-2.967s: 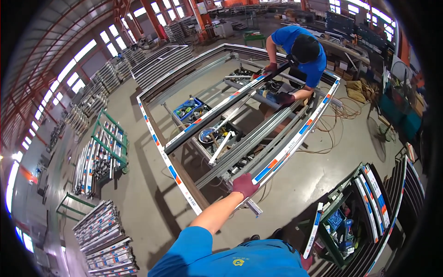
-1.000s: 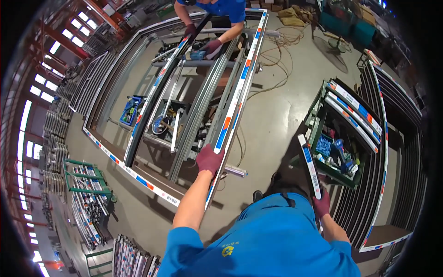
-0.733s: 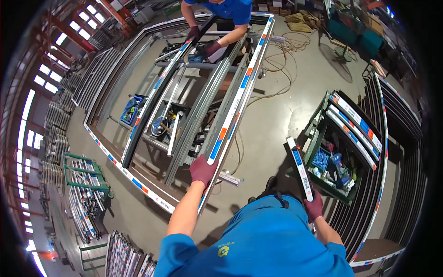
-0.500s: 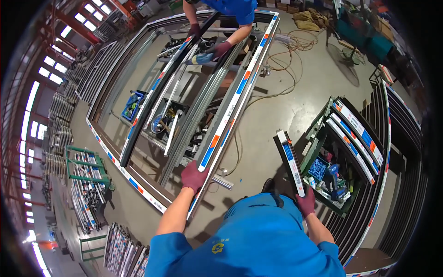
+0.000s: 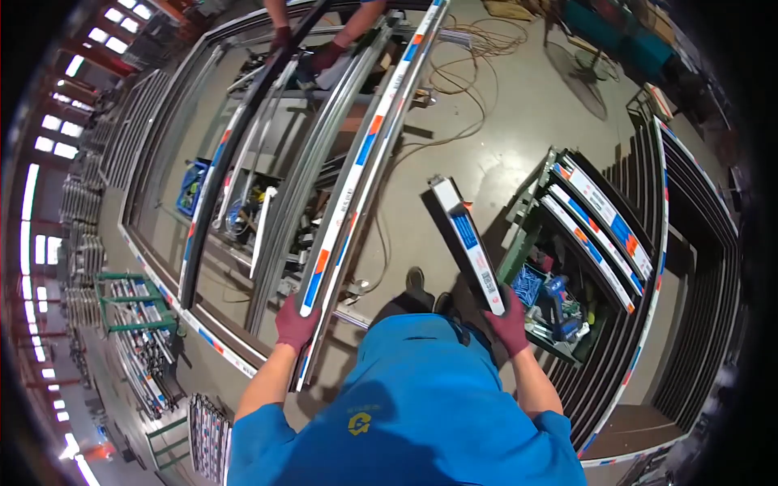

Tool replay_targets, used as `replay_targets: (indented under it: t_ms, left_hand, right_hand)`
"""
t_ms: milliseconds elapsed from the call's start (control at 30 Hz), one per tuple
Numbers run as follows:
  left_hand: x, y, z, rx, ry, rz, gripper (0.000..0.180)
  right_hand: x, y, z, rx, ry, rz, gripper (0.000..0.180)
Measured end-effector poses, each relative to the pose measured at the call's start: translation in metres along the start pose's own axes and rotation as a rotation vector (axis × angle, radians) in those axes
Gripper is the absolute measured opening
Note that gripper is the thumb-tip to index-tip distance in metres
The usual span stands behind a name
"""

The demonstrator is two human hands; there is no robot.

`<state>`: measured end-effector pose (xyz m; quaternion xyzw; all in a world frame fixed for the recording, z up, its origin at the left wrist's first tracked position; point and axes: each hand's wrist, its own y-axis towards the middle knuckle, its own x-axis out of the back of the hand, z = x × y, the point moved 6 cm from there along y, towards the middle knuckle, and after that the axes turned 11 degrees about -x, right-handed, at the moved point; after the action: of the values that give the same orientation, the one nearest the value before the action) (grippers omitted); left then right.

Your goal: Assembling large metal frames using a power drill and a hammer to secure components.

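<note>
My left hand, in a dark red glove, is closed round the near end of a long aluminium profile with white, blue and orange film. This profile lies along the right side of a large frame. In my right hand, also gloved, is the near end of a short dark profile with white and blue film. It points forward and slightly left above the floor, touching nothing else. To its right is a green crate holding blue screws and a blue power drill.
More filmed profiles lie beside the crate on stacked dark frames. Across the large frame, a co-worker's gloved hand reaches among the bars. Hoses snake over the floor near a standing fan. A blue bin sits within the frame.
The short profile in my right hand has swung left and forward, away from the crate. My left hand has stayed on the long profile. The view has shifted, with the co-worker nearer the upper edge.
</note>
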<state>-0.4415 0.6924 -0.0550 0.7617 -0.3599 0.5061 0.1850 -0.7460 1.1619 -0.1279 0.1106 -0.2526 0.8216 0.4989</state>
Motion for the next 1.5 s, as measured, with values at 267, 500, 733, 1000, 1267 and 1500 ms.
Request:
replay_targets:
  t_ms: [267,500,733,1000,1267,1500]
  left_hand:
    - [-0.002,0.066,-0.031,-0.052,-0.226,0.132,0.071]
    - [-0.032,0.241,-0.119,-0.349,-0.238,0.214,0.081]
    - [-0.053,0.273,-0.118,-0.276,-0.357,0.266,0.086]
    - [-0.048,0.276,-0.115,-0.214,-0.373,0.314,0.075]
    - [-0.057,0.275,-0.114,-0.272,-0.361,0.272,0.069]
    - [-0.059,0.276,-0.115,-0.276,-0.439,0.287,0.082]
  right_hand:
    - [-0.001,0.057,0.08,0.074,-0.035,-0.03,0.083]
    - [-0.026,0.153,0.188,0.099,-0.053,0.202,0.091]
    - [-0.125,0.26,0.377,0.123,-0.138,0.603,0.079]
    - [-0.286,0.392,0.477,0.117,-0.493,0.687,0.074]
    - [-0.382,0.469,0.499,0.237,-0.728,0.597,0.066]
    - [-0.396,0.512,0.488,0.416,-0.873,0.597,0.061]
